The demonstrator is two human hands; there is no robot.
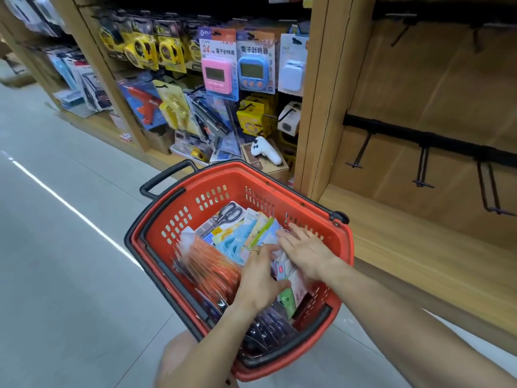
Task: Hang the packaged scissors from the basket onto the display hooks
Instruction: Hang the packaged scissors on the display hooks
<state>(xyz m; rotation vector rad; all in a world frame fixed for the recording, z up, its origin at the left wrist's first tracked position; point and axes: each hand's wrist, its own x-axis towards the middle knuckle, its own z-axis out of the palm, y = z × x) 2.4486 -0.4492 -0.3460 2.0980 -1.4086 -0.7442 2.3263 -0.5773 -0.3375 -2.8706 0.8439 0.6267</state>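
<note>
A red plastic basket (195,191) stands on the floor, filled with several packaged scissors. A pack with black-handled scissors (228,215) lies at the far side; orange-handled packs (209,264) fill the left. My left hand (258,278) reaches into the middle of the basket, its fingers curled round some small packs (282,268). My right hand (305,250) lies with straight fingers on top of the packs next to it. Empty black display hooks (423,169) stick out of the wooden panel at the right.
To the left, a stocked shelf bay holds hanging timers (216,74), tape measures (167,50) and other goods. A wooden upright (316,107) separates it from the empty bay. A low wooden ledge (419,239) runs under the hooks. Grey floor lies at the left.
</note>
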